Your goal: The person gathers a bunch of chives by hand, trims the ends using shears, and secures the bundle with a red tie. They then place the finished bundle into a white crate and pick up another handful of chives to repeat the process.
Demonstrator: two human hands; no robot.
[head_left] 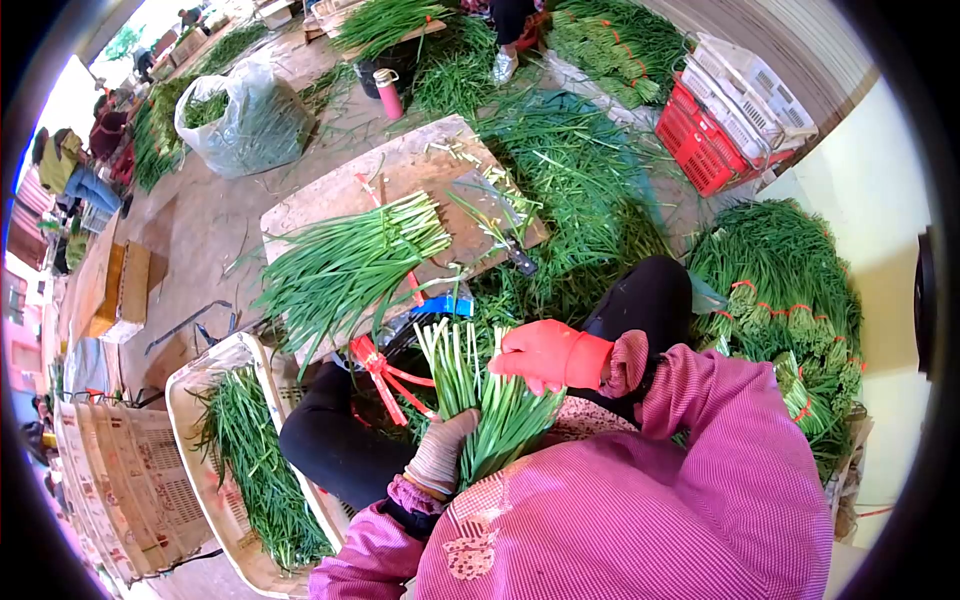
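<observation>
A bunch of garlic chives [490, 410] stands in front of my body with its pale stalk ends pointing up. Its lower left side is wrapped by my left hand [444, 450], in a pale striped glove. My right hand [550, 355], in an orange-red glove, is closed on stalks at the bunch's upper right; its fingertips are partly hidden. Past the bunch, a wooden board [330, 195] carries a loose pile of chives [360, 255]. A cleaver with a black handle [521, 258] also lies there, near cut stalk ends. Red ties [378, 368] hang at the board's near edge.
On my left is a cream crate [180, 395] holding greens. Heaped chives [580, 170] cover the floor beyond the board, and tied bundles [785, 290] are stacked at right. Red and white crates [700, 135], a pink bottle [388, 95] and a plastic bag [245, 130] stand farther off.
</observation>
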